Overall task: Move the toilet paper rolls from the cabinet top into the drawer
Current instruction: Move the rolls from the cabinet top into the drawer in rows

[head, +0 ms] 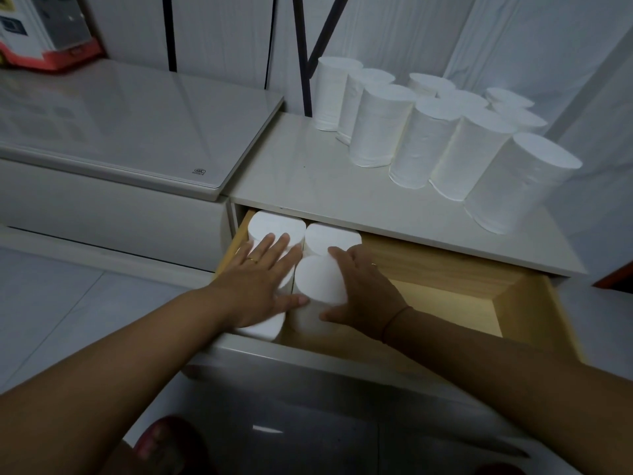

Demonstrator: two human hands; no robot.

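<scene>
Several white toilet paper rolls (424,142) stand upright on the pale cabinet top (308,180). Below it the wooden drawer (507,303) is pulled out. Several rolls stand upright in its left end. My right hand (370,289) wraps around the right side of the front roll (318,281). My left hand (263,282) lies flat, fingers spread, on top of the left rolls, with its thumb touching that front roll. A back roll (330,236) and a back-left roll (274,224) show behind my hands.
The right part of the drawer shows bare wood. A lower grey glass-topped unit (130,125) adjoins the cabinet on the left, with a red-and-white box (44,32) at its back. Dark metal poles (301,53) rise behind the rolls. My foot (164,443) is on the tiled floor.
</scene>
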